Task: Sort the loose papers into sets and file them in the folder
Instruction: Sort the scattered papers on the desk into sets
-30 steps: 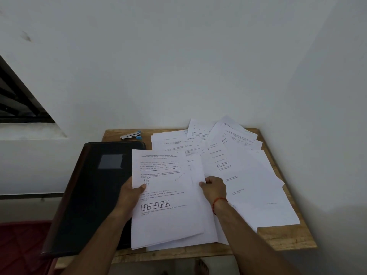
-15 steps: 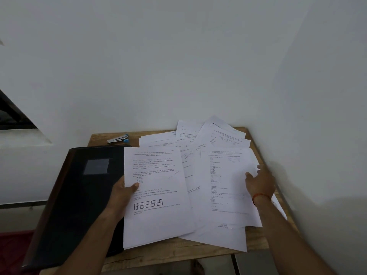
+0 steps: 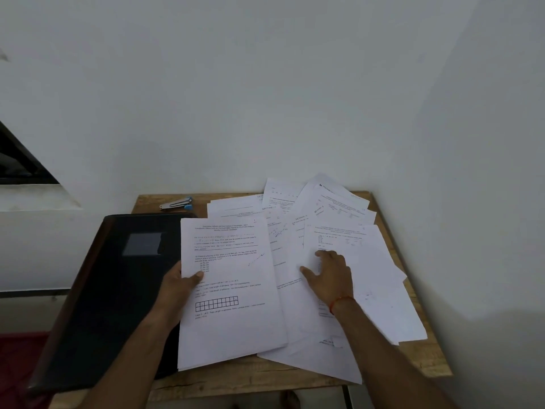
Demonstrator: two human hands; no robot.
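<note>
My left hand (image 3: 178,283) grips the left edge of a thin set of printed sheets (image 3: 233,314), thumb on top; the top page shows text and a row of small boxes. That set overlaps the right side of a closed black folder (image 3: 118,290) with a grey label, lying at the table's left. Several loose printed papers (image 3: 339,219) are spread overlapping across the right half of the table. My right hand (image 3: 328,274), a red thread at the wrist, rests flat with spread fingers on those papers.
A small wooden table (image 3: 253,376) stands in a corner, white walls behind and on the right. A silver stapler with blue ends (image 3: 177,203) lies at the back left of the table. A dark window opening (image 3: 20,160) is at far left.
My right hand has come back from the papers' right edge to the middle of the spread and lies flat there. The left hand keeps holding the same set.
</note>
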